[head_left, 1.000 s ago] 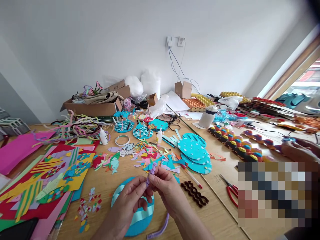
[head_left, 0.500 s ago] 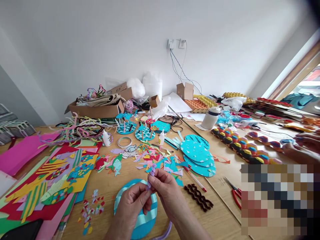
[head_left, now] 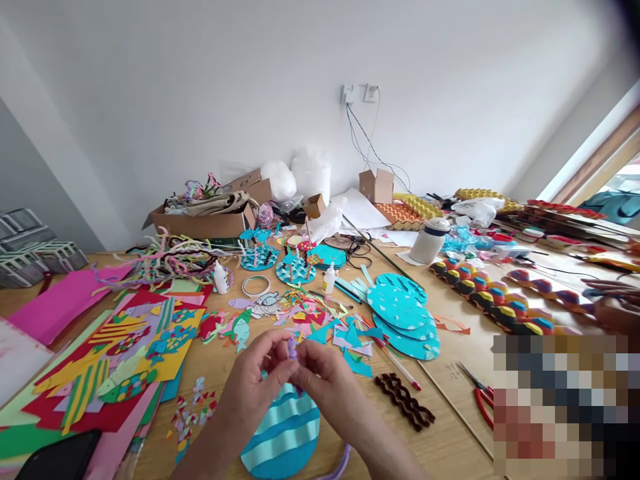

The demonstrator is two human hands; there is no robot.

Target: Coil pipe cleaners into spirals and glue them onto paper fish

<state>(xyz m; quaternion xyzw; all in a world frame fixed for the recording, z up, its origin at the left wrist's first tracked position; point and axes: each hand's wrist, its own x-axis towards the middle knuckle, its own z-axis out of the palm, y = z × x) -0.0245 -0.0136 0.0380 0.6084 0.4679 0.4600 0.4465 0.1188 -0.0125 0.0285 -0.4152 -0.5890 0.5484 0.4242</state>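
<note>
Between the fingertips of both my hands is a purple pipe cleaner [head_left: 292, 347], coiled at its upper end. My left hand [head_left: 255, 380] pinches it from the left, and my right hand [head_left: 327, 380] grips it just beside. A loose purple length [head_left: 340, 461] trails on the table below my right wrist. Under my hands lies a blue disc [head_left: 285, 433] with wavy light-blue strips across it. To the right of my hands rest several wavy dark brown pipe cleaners [head_left: 404, 400]. Small paper scraps [head_left: 193, 413] are scattered to the left.
Paper fish on coloured sheets [head_left: 125, 353] cover the left side. Glue bottles [head_left: 221, 279], a tape roll [head_left: 255, 287] and blue discs [head_left: 403, 307] stand or lie ahead. Red-handled scissors [head_left: 481, 393] and a thin stick [head_left: 450, 403] are at right. Another person's hand [head_left: 613, 307] works at far right.
My left hand has risen and turned, its fingers now around the coiled upper part of the purple pipe cleaner. More of the striped blue disc shows. The view has shifted slightly.
</note>
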